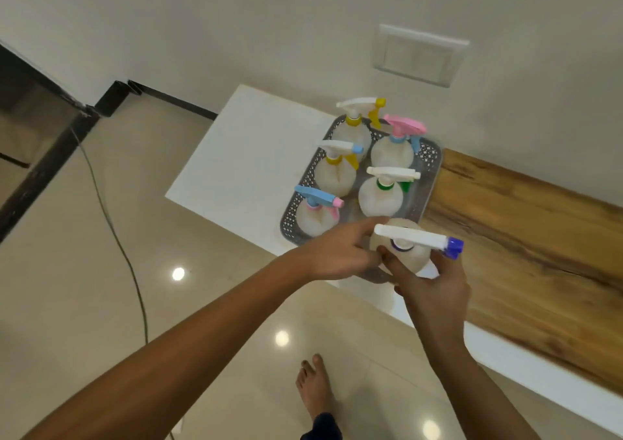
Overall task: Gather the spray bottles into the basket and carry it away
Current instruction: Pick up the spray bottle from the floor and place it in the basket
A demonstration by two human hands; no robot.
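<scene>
My right hand [435, 291] grips the purple-nozzled spray bottle [413, 249] from below, and the straight fingers of my left hand [337, 254] steady it over the basket's [428, 156] free near corner (five bottles fill the rest) on the counter [242, 156].

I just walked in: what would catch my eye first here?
A grey basket sits on the white end of a counter, packed with five spray bottles with yellow, pink, blue and green triggers. The right hand holds a sixth bottle, blue-nozzled, over the basket's near corner, with the left hand touching it.
</scene>
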